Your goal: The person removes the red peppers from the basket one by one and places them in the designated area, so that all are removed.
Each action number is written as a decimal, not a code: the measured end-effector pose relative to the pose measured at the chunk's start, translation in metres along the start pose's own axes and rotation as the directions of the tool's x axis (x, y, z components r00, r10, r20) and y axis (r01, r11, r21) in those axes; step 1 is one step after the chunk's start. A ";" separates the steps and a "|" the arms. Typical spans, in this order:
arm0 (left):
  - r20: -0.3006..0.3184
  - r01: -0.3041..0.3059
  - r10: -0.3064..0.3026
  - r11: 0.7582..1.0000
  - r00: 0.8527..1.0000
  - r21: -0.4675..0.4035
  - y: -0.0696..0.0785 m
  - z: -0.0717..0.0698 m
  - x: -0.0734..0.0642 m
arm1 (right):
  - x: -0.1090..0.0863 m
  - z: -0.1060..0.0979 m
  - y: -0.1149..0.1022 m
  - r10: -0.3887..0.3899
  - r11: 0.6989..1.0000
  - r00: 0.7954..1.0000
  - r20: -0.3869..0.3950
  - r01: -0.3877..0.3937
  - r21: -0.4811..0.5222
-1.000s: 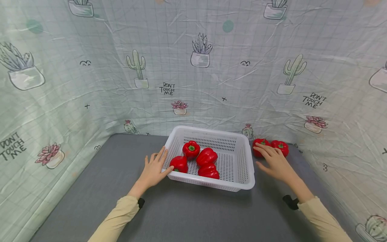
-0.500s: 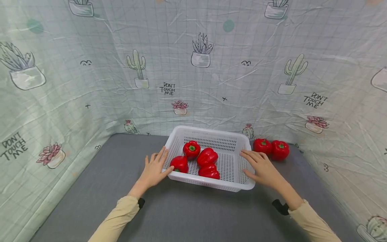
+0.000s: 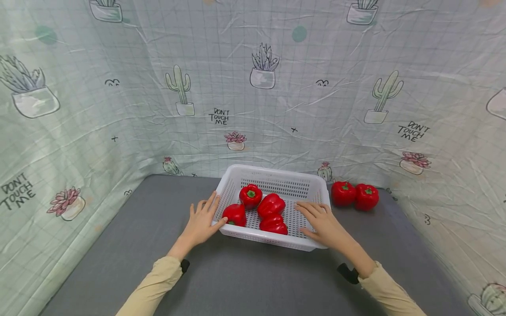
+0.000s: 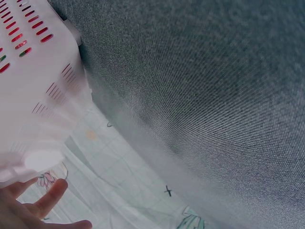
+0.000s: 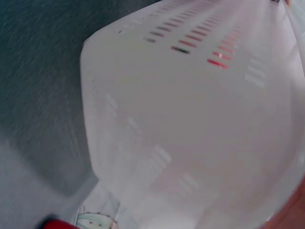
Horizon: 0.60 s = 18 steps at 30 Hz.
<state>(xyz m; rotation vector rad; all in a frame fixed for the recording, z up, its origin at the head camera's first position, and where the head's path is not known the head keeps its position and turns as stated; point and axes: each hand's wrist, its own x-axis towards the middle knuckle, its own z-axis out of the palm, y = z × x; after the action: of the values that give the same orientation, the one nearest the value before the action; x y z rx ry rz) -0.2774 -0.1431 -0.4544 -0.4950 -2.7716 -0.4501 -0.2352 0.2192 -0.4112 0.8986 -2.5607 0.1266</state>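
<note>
A white perforated plastic basket (image 3: pixel 272 240) stands on the grey table, holding several red bell peppers (image 3: pixel 270 205) in its left half. My left hand (image 3: pixel 200 221) rests on the basket's left rim with its fingers spread and straight. Over the right end of the basket is my right hand (image 3: pixel 322 223), palm down, fingers loosely extended and holding nothing. In the right wrist view the basket's outer wall (image 5: pixel 181 109) fills most of the picture. The left wrist view shows the fingers (image 4: pixel 51 198) of my left hand just below the basket rim.
Two more red bell peppers (image 3: pixel 343 193) sit on the table to the right of the basket, near the back. A cloth curtain printed with cacti (image 3: pixel 276 109) hangs behind and along both sides of the grey table (image 3: pixel 158 210).
My right hand has moved left from above the two peppers on the table to over the basket's right end. The left hand and the peppers have stayed in place.
</note>
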 end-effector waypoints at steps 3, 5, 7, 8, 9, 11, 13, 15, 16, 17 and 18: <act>0.000 -0.001 0.001 1.000 1.000 0.001 0.000 0.000 0.000 | 0.004 0.005 -0.004 -0.024 1.000 1.000 -0.012 0.024 -0.001; -0.001 -0.002 0.002 1.000 1.000 0.002 0.000 0.000 0.000 | 0.006 0.008 -0.005 -0.033 0.999 0.999 -0.012 0.033 -0.007; -0.002 -0.005 0.005 1.000 1.000 0.004 0.000 0.000 0.000 | 0.008 0.011 -0.006 -0.035 0.999 0.999 -0.010 0.035 -0.011; -0.003 -0.006 0.006 1.000 1.000 0.001 0.000 0.000 0.000 | 0.009 0.012 -0.007 -0.036 0.999 0.999 -0.010 0.036 -0.012; -0.005 -0.006 0.006 1.000 1.000 0.002 0.000 0.000 0.000 | 0.011 0.013 -0.008 -0.034 0.999 0.999 -0.005 0.033 -0.006; -0.007 -0.007 0.007 1.000 1.000 0.002 0.000 0.000 0.000 | 0.013 0.014 -0.009 -0.025 1.000 1.000 0.008 0.025 0.017; -0.012 -0.008 0.008 1.000 1.000 0.006 0.000 0.000 0.000 | 0.016 0.014 -0.011 -0.013 0.999 0.999 0.037 0.012 0.032; -0.014 -0.008 0.008 1.000 1.000 0.004 0.000 0.000 0.000 | 0.019 0.015 -0.012 0.002 0.998 0.997 0.073 -0.006 0.058; -0.014 -0.009 0.009 1.000 1.000 0.000 0.000 0.000 0.000 | 0.020 0.015 -0.012 0.007 0.998 0.996 0.089 -0.013 0.064; -0.014 -0.008 0.008 1.000 1.000 -0.003 0.000 0.000 0.000 | 0.021 0.015 -0.013 0.013 0.998 0.995 0.103 -0.019 0.066; -0.015 -0.008 0.008 1.000 1.000 -0.007 0.000 0.000 0.000 | 0.023 0.016 -0.013 0.015 0.998 0.993 0.115 -0.023 0.063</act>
<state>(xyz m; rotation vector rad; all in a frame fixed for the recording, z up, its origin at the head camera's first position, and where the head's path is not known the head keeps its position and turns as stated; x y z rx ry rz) -0.2773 -0.1431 -0.4547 -0.5024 -2.7538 -0.4605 -0.2488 0.1927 -0.4166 0.9301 -2.6859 0.1679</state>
